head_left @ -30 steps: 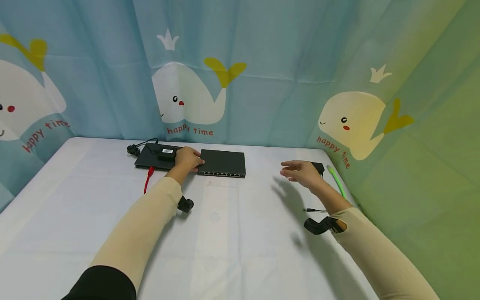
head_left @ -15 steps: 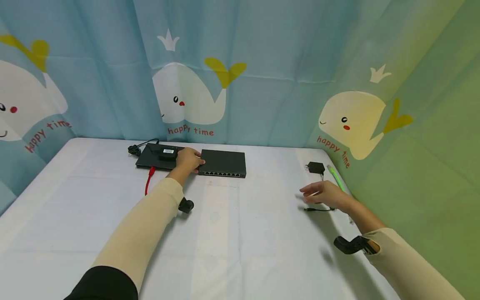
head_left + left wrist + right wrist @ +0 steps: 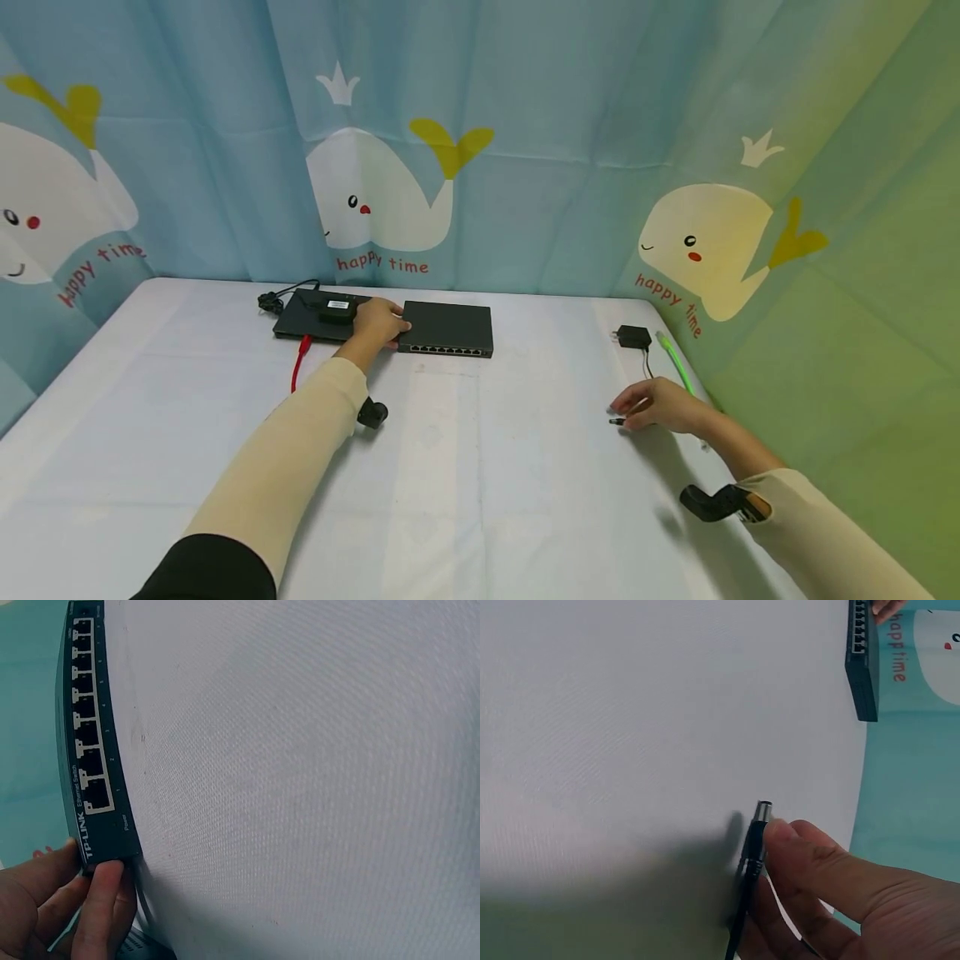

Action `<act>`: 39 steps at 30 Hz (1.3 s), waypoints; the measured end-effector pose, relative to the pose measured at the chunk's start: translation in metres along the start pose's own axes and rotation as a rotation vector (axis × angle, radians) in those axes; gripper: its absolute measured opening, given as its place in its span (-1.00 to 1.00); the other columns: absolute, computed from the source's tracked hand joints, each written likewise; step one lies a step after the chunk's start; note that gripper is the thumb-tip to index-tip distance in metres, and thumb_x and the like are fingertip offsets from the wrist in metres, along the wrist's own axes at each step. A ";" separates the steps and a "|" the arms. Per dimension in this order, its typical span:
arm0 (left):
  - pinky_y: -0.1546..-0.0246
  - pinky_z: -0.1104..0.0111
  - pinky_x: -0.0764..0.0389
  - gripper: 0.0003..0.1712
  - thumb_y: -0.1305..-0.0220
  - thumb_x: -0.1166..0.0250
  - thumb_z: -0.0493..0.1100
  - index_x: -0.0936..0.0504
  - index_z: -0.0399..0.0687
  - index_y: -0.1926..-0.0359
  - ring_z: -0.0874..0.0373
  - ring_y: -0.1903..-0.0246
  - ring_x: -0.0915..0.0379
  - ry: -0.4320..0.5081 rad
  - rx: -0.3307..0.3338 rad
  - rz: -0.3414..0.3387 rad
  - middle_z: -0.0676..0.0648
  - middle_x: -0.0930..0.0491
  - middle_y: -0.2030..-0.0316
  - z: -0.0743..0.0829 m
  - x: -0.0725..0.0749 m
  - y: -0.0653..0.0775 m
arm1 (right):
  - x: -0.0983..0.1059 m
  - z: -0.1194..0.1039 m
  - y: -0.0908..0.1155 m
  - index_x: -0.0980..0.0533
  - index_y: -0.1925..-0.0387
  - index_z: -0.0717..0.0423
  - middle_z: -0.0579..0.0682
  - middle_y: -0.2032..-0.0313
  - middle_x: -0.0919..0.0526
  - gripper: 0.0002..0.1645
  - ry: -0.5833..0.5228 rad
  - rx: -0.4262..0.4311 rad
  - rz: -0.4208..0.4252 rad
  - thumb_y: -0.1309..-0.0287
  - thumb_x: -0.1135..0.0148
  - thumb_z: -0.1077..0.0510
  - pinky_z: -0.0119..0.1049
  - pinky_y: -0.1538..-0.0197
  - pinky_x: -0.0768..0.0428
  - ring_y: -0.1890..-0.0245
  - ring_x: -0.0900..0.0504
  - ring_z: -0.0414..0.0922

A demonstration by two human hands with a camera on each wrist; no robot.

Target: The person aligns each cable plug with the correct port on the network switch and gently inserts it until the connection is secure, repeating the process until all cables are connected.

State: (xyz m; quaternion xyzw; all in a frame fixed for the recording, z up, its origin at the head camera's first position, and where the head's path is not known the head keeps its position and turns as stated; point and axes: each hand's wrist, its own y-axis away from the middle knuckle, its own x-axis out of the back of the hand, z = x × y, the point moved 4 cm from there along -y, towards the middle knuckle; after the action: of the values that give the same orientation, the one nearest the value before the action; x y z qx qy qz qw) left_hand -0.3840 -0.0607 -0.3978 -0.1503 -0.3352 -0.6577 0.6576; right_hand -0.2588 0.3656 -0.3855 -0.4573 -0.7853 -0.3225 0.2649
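A black TP-LINK Ethernet switch (image 3: 446,327) lies at the back of the table, its row of ports facing the front. My left hand (image 3: 377,323) grips the switch's left end, thumb and fingers on its edges; the left wrist view shows these fingers (image 3: 97,907) close up. Over at the right, my right hand (image 3: 663,406) pinches a black barrel power plug (image 3: 756,840) between thumb and fingers, its metal tip sticking out. The plug's cable is partly hidden by the hand. Farther back stands the black power adapter (image 3: 633,337), with its prongs pointing left.
Left of the switch lies another flat black device (image 3: 300,317) with a black adapter (image 3: 337,311) on top and a red cable (image 3: 301,358) at its front. A coiled black cord (image 3: 270,301) sits behind it. A green cable (image 3: 675,360) runs along the table's right edge.
My right hand has moved from beside the adapter toward the front and right, down to the cable's end, and now pinches the power plug. The left hand stays on the switch.
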 end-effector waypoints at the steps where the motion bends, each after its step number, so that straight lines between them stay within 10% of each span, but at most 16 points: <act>1: 0.33 0.35 -0.76 -0.53 -0.32 -0.33 -0.21 -0.56 -0.13 -0.24 -0.02 0.16 -0.66 -0.001 0.003 0.000 -0.26 -0.51 -0.14 0.000 0.000 0.000 | 0.000 0.000 0.000 -0.64 0.15 0.40 0.23 0.21 -0.72 -0.68 0.005 0.003 0.000 0.00 -0.45 0.34 -0.45 0.29 -0.65 0.15 -0.67 0.06; 39: 0.37 0.37 -0.75 -0.52 -0.32 -0.34 -0.18 -0.57 -0.09 -0.24 0.17 0.54 -0.61 -0.024 0.014 0.001 -0.28 -0.52 -0.16 0.002 0.001 0.002 | -0.002 -0.003 -0.007 -0.70 0.22 0.24 -0.01 0.32 -0.71 -0.82 0.153 0.071 -0.019 -0.10 -0.40 0.30 -0.47 0.36 -0.55 0.34 -0.54 -0.27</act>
State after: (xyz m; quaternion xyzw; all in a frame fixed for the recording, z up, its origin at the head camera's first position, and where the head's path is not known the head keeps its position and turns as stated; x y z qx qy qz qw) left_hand -0.3823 -0.0603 -0.3955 -0.1539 -0.3476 -0.6530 0.6550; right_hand -0.2640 0.3601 -0.3869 -0.4142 -0.7779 -0.3310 0.3373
